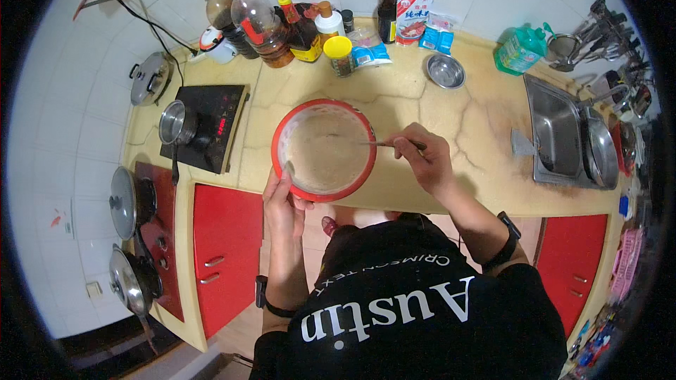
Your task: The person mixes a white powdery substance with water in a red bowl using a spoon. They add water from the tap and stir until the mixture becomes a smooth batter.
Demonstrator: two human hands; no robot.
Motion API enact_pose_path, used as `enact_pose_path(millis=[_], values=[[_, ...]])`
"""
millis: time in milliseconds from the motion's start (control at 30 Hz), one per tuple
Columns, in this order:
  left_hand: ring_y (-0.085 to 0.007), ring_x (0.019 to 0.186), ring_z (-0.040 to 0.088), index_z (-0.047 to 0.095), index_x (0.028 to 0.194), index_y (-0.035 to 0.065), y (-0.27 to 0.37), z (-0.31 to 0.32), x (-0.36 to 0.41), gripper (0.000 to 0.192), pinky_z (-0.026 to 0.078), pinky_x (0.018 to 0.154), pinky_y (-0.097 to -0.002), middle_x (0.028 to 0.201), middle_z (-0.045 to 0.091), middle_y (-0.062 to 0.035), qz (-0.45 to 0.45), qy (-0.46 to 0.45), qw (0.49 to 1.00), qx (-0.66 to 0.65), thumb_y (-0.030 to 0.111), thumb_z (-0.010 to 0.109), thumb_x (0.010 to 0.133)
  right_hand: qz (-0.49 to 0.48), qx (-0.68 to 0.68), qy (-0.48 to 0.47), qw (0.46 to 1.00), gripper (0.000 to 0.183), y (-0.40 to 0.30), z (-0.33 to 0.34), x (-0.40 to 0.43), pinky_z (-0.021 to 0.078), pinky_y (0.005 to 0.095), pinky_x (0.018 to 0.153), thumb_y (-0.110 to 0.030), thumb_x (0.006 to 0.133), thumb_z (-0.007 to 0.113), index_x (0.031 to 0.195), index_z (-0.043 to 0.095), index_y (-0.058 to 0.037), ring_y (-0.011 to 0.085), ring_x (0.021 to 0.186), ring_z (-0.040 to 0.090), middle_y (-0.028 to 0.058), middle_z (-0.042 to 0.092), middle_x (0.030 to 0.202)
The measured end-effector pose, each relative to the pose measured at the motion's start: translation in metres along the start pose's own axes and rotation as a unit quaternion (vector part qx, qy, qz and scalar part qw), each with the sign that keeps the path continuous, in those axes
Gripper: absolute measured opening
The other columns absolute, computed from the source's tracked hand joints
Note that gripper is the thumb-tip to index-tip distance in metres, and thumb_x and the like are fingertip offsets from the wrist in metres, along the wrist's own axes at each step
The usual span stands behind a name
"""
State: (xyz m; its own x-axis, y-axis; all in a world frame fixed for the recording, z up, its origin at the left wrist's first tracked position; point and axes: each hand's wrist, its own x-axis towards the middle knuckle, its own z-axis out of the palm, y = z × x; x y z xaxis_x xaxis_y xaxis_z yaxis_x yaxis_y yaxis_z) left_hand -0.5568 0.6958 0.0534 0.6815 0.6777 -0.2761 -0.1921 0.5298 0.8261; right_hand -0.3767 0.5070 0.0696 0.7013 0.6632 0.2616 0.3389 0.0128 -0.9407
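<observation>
A red-rimmed bowl [281,173] is tilted in front of me, with a pale, creamy batter [327,153] in it. My left hand [285,195] grips its lower left rim, the thumb over the edge and the fingers beneath. In my right hand [424,155] is the handle of a metal utensil [385,143], which reaches over the bowl's right rim. Its far end dips into the batter, so I cannot tell its kind. A small steel bowl [446,71] stands on the yellow counter [391,95] beyond my right hand.
At left, a small saucepan [174,122] sits on a lit induction cooktop [211,140]; lidded pans [124,203] stand on a gas stove. Sauce bottles [301,34] and seasoning packets [414,18] line the back wall. A green jug [520,50] and a steel sink [554,121] are at right.
</observation>
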Motion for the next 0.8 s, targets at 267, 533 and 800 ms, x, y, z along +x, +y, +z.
enact_pose_path(millis=[267,533,800], values=[[-0.0142,0.059,0.065,0.052,0.123,0.0007,0.021,-0.036,0.031,0.03,0.053,0.042,-0.0238,0.093,0.066,-0.0096,-0.03,-0.034,0.999,0.012,0.015,0.044,0.098,0.127,0.132,0.052,0.982,0.018,-0.003,0.058,-0.01,0.0427,0.0241,0.06,-0.008,0.095,0.054,0.093,0.069,0.0025,0.0094,0.064,0.051,0.0043,0.06,0.069],[-0.0136,0.06,0.064,0.045,0.131,-0.0002,0.028,-0.051,0.042,0.037,0.05,0.038,-0.0226,0.099,0.065,-0.0107,-0.027,-0.048,0.998,0.017,0.015,0.046,0.097,-0.067,-0.055,-0.008,0.996,0.011,-0.036,0.067,-0.007,0.0399,0.028,0.062,0.001,0.085,0.06,0.09,0.069,0.0005,0.0171,0.066,0.051,0.0068,0.058,0.067],[-0.0135,0.059,0.064,0.048,0.127,0.0005,0.025,-0.054,0.041,0.034,0.051,0.039,-0.0228,0.095,0.065,-0.0097,-0.009,-0.051,0.999,-0.016,0.016,0.047,0.097,-0.125,-0.055,0.022,0.99,0.012,-0.04,0.063,-0.004,0.0382,0.0288,0.061,-0.004,0.088,0.058,0.087,0.067,0.0023,0.0177,0.064,0.05,0.0072,0.057,0.066]])
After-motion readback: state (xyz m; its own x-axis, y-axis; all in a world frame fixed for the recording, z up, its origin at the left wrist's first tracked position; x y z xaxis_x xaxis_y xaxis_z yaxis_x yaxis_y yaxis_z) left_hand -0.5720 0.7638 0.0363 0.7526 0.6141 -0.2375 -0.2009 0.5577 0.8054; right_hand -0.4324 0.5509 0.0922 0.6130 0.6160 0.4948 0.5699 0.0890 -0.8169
